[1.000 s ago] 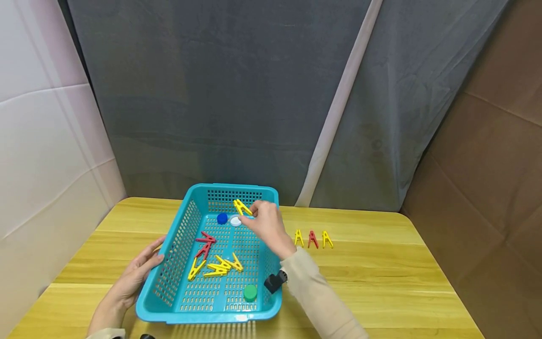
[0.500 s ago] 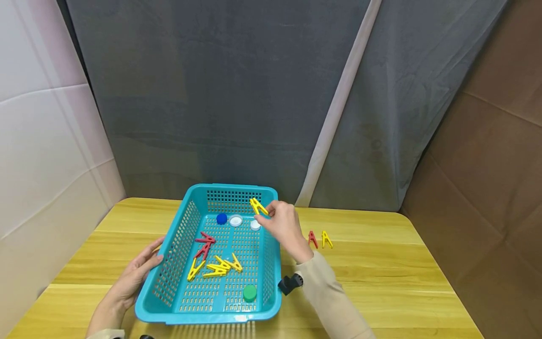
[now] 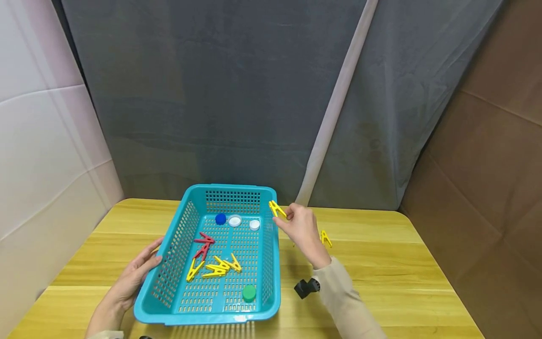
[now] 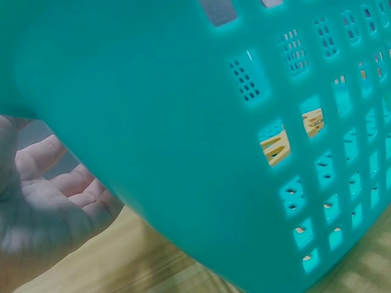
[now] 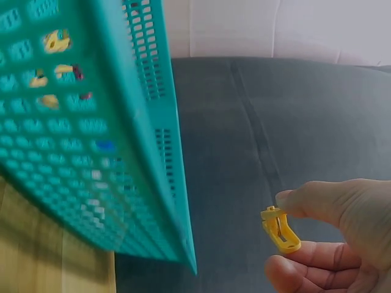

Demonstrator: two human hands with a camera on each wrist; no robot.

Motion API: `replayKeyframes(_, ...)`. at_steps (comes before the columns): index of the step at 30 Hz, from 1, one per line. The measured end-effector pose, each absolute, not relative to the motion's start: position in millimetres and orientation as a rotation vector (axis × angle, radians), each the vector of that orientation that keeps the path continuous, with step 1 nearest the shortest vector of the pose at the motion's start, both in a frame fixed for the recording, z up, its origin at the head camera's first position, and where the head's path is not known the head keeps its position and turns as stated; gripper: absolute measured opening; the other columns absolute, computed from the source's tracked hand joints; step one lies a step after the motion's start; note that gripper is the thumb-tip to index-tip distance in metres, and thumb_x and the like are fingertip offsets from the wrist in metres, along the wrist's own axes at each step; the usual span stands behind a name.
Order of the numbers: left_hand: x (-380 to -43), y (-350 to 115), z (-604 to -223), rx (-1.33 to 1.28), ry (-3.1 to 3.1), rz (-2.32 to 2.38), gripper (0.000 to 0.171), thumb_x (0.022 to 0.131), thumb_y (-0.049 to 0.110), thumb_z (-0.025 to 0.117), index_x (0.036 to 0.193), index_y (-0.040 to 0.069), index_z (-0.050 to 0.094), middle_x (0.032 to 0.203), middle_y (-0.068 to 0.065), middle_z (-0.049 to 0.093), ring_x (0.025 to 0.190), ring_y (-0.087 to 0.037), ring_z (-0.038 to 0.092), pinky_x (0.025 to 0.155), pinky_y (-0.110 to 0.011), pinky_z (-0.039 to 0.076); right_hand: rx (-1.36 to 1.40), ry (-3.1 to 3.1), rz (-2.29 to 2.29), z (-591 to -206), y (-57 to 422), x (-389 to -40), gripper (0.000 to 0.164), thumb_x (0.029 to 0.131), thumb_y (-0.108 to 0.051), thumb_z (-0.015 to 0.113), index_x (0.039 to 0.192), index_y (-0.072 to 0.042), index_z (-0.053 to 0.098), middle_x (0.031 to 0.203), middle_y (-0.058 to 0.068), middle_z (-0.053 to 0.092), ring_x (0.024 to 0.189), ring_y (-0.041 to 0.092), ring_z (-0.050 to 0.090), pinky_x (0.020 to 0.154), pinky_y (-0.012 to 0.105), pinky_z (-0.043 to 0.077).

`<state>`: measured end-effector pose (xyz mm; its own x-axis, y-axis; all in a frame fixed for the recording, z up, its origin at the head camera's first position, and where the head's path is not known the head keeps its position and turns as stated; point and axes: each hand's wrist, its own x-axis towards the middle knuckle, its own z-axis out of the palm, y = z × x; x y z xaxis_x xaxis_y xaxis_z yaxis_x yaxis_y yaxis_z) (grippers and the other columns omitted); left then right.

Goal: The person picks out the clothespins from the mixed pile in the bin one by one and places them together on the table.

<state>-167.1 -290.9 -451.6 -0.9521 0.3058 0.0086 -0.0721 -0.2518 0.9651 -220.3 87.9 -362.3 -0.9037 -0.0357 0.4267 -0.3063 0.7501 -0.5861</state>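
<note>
A turquoise plastic basket [image 3: 220,319] stands on the table, tilted slightly in the head view. My left hand [image 3: 132,278] holds its left side, thumb at the rim; in the left wrist view, fingers show behind the basket's corner. Just past the right rim, my right hand [image 3: 303,231] pinches a yellow clothespin [image 3: 277,208] between thumb and fingers. The right wrist view shows that clothespin [image 5: 281,231] apart from the basket wall. Inside the basket lie red clothespins [image 3: 204,247], several yellow clothespins [image 3: 218,268], a blue cap [image 3: 220,218], two white caps [image 3: 254,225] and a green cap [image 3: 249,293].
Another yellow clothespin [image 3: 325,238] lies on the wooden table [image 3: 381,282] beyond my right wrist, which hides part of that area. A grey curtain [image 3: 211,94] hangs behind the table, with a brown sheet [image 3: 478,165] at the right and a white one [image 3: 46,141] at the left.
My right hand has moved right with the yellow clothespin, from above the basket to beyond its right rim. The second white cap has come into view. My left hand stays at the basket.
</note>
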Motion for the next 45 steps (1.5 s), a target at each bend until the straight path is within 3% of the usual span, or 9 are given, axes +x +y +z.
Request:
replayKeyframes(26, -167, -293, -454, 0.326, 1.703, 2.308, 0.044, 0.101, 0.006, 0.036, 0.126, 0.039, 0.048, 0.113, 0.009, 0.057, 0.098, -0.012, 0.061, 0.077, -0.034, 0.055, 0.031, -2.510, 0.870, -389, 179, -220, 0.027, 0.074, -0.020, 0.079, 0.073, 0.002, 0.064, 0.064, 0.008, 0.061, 0.052, 0.015, 0.053, 0.048, 0.026, 0.044)
replayKeyframes(45, -168, -293, -452, 0.280, 1.713, 2.292, 0.042, 0.101, 0.007, 0.036, 0.125, 0.040, 0.047, 0.114, 0.012, 0.057, 0.099, -0.011, 0.060, 0.078, -0.034, 0.055, -0.135, -2.534, 0.850, -436, 223, -225, 0.028, 0.074, -0.019, 0.079, 0.066, 0.000, 0.059, 0.059, 0.006, 0.056, 0.052, 0.016, 0.046, 0.049, 0.029, 0.038)
